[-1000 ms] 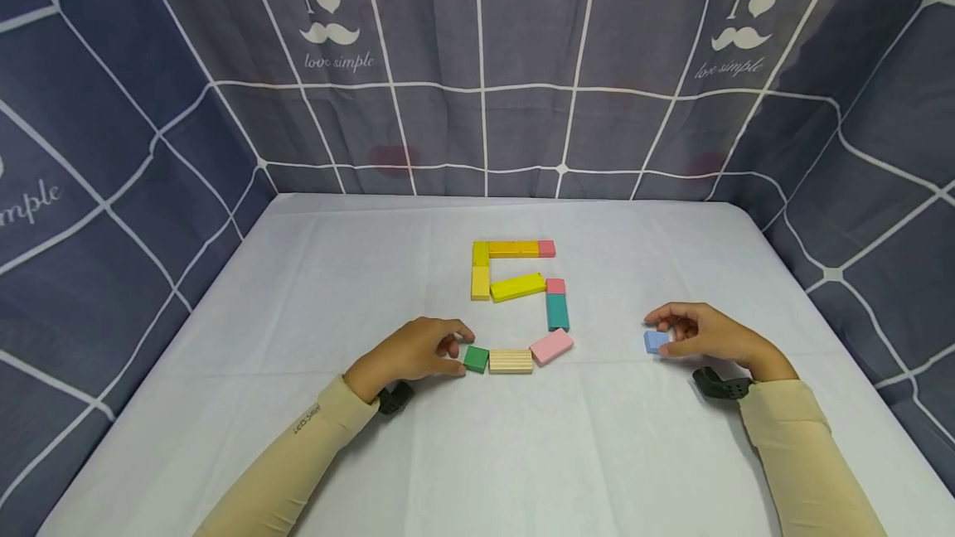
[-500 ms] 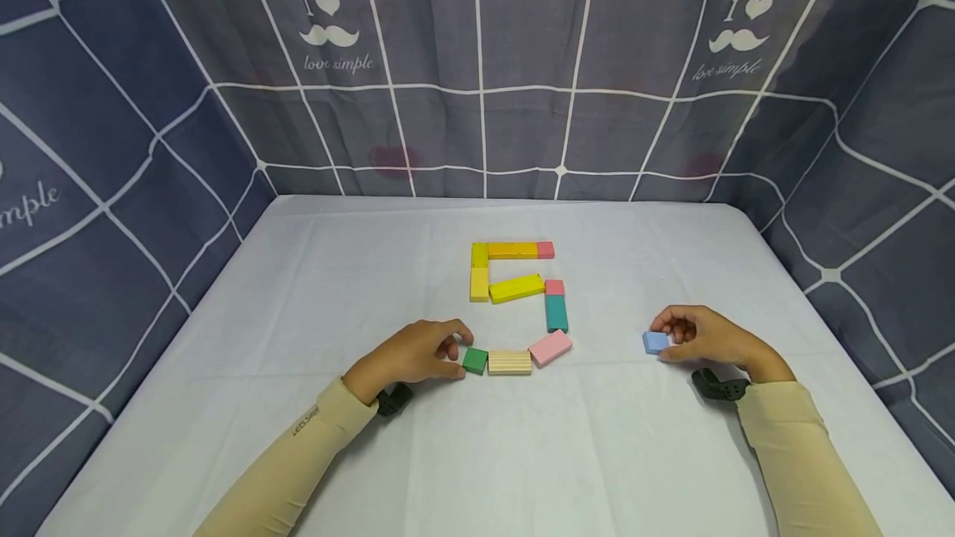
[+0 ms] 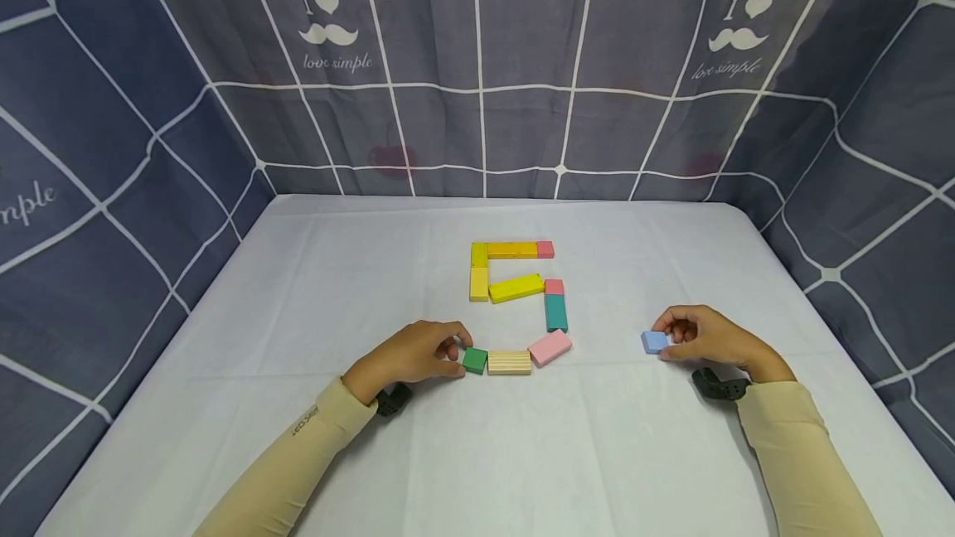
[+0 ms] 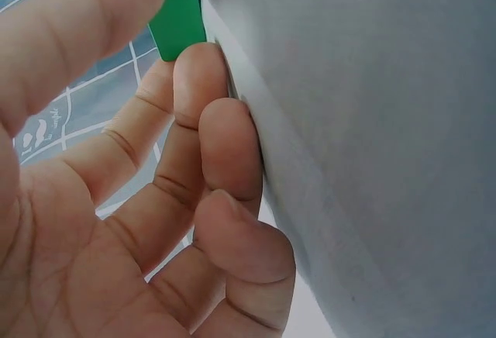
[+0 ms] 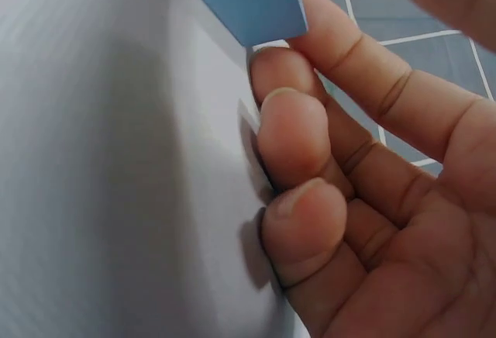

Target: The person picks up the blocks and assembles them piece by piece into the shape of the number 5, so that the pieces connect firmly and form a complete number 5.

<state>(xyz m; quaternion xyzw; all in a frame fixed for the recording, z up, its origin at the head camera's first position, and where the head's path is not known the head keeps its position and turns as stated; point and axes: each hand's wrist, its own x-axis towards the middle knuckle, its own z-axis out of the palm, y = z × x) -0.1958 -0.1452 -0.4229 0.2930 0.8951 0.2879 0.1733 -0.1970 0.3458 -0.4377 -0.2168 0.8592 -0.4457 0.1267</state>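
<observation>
My left hand (image 3: 412, 355) holds a small green block (image 3: 474, 360) between thumb and index finger, at the left end of a striped beige block (image 3: 510, 363). In the left wrist view, the green block (image 4: 179, 20) shows past the thumb, with the other fingers curled low along the cloth. On the right, my right hand (image 3: 707, 336) pinches a light blue block (image 3: 655, 343) by its right side. The right wrist view has this blue block (image 5: 252, 1) between thumb and index fingertip, the remaining fingers bent against the white cloth.
Beyond the beige block lies a tilted pink block (image 3: 550, 348), then a teal block (image 3: 555, 313) capped by a small pink one (image 3: 555, 287). Farther back are a slanted yellow block (image 3: 517, 288) and several yellow and orange blocks (image 3: 512, 250). Grid-patterned curtains (image 3: 522, 40) enclose the table (image 3: 336, 255).
My right index finger has drawn in toward the blue block's right side, and the block has shifted very slightly left. The left hand and the green block keep their place.
</observation>
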